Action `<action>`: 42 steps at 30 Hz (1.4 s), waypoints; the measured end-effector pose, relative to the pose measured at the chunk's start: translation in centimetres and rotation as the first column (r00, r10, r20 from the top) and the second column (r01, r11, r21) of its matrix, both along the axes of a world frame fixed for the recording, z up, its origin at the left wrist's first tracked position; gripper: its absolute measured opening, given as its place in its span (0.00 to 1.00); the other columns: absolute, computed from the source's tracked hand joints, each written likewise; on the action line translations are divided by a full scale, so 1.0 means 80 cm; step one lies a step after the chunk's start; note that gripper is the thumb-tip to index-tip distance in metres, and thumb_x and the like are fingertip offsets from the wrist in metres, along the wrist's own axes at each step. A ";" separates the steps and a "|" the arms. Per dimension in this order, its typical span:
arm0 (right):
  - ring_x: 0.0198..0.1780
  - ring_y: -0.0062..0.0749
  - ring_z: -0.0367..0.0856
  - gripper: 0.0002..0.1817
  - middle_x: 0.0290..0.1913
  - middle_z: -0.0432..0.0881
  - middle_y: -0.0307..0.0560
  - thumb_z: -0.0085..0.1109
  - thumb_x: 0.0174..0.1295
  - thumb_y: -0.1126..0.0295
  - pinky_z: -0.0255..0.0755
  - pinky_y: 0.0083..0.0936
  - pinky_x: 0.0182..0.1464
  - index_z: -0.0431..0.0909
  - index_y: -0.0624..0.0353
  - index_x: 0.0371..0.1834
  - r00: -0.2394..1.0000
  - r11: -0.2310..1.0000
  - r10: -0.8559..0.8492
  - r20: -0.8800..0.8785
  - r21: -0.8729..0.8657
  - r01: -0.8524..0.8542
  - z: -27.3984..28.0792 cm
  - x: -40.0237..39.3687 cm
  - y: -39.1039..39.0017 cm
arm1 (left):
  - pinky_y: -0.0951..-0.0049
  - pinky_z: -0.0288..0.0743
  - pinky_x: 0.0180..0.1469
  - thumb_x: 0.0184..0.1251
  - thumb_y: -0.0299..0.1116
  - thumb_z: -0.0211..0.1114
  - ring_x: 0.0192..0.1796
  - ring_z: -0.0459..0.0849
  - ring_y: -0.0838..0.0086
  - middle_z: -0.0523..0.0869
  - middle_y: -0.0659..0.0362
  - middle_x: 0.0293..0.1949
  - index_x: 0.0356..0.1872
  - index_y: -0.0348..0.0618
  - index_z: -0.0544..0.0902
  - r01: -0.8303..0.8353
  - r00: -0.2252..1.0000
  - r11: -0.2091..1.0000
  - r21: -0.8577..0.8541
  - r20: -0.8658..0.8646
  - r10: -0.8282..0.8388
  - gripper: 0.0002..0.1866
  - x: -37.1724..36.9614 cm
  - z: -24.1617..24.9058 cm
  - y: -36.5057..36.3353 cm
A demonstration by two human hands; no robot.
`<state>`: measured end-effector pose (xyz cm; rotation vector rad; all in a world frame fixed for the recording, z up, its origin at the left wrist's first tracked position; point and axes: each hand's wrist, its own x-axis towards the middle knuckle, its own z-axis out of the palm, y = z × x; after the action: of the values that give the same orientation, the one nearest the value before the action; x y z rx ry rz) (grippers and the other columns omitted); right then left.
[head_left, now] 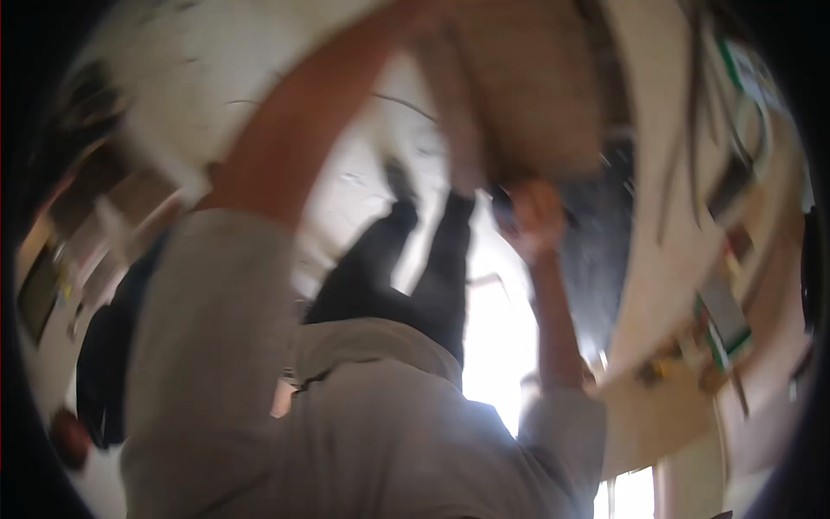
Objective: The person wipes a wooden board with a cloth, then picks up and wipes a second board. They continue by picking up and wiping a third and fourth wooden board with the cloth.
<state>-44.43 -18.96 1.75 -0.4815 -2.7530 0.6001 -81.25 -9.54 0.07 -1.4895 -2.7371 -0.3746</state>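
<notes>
- Big brown box-ish thing [519, 86], super blurry, up front past the knees, over a pale floor [363, 182].
- Left hand [424, 35] up against its near side; fingers smeared, can't tell.
- Right hand [532, 221] at its lower edge, fingers look curled, grip unclear.

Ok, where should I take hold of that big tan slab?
Probably its opposite edges, one hand from each side: the tan slab looks broad and flat. The right hand sits just below its near edge; the left forearm reaches along the other side. Blur hides any handles.
</notes>
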 end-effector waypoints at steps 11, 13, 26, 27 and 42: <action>0.38 0.43 0.78 0.13 0.37 0.76 0.47 0.70 0.54 0.70 0.71 0.45 0.41 0.76 0.54 0.41 0.805 0.805 0.587 0.084 0.043 -0.591 0.008 0.004 0.012 | 0.19 0.36 0.79 0.67 0.62 0.59 0.87 0.44 0.44 0.52 0.50 0.86 0.83 0.56 0.63 -0.108 0.968 0.986 -0.127 -0.239 0.075 0.45 0.000 -0.006 0.003; 0.39 0.46 0.80 0.12 0.38 0.79 0.48 0.70 0.61 0.68 0.73 0.47 0.41 0.79 0.56 0.43 0.952 0.946 0.304 0.009 0.111 -0.304 0.003 0.003 -0.007 | 0.19 0.37 0.78 0.66 0.61 0.60 0.87 0.46 0.43 0.54 0.50 0.86 0.82 0.54 0.65 -0.113 0.963 0.990 -0.088 -0.254 0.087 0.44 0.000 -0.010 0.001; 0.40 0.54 0.81 0.09 0.39 0.79 0.55 0.66 0.66 0.68 0.75 0.54 0.43 0.81 0.61 0.45 0.976 0.983 0.167 -0.140 0.101 -0.154 0.007 0.028 0.008 | 0.21 0.40 0.79 0.61 0.60 0.64 0.85 0.53 0.43 0.61 0.48 0.83 0.77 0.48 0.71 -0.012 0.953 0.999 0.043 -0.301 0.025 0.44 -0.003 -0.024 0.010; 0.41 0.54 0.81 0.10 0.39 0.78 0.55 0.66 0.64 0.70 0.75 0.53 0.43 0.80 0.60 0.45 0.948 0.952 0.304 -0.091 0.078 -0.297 0.011 0.032 0.011 | 0.22 0.39 0.79 0.61 0.59 0.63 0.85 0.52 0.43 0.60 0.48 0.84 0.78 0.48 0.71 -0.034 0.953 0.999 0.025 -0.301 0.040 0.44 -0.001 -0.024 0.009; 0.45 0.53 0.82 0.26 0.43 0.83 0.53 0.53 0.77 0.46 0.73 0.47 0.46 0.84 0.61 0.47 0.975 0.960 -0.215 -0.061 0.170 0.222 -0.022 0.030 -0.033 | 0.21 0.42 0.79 0.65 0.56 0.64 0.84 0.55 0.42 0.63 0.48 0.82 0.68 0.52 0.81 -0.045 0.966 0.994 0.103 -0.249 0.070 0.33 0.006 -0.007 0.011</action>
<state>-42.06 -21.59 0.03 -0.7097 -2.6330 0.3072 -80.80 -8.66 -0.47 -1.3294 -2.5194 -0.2885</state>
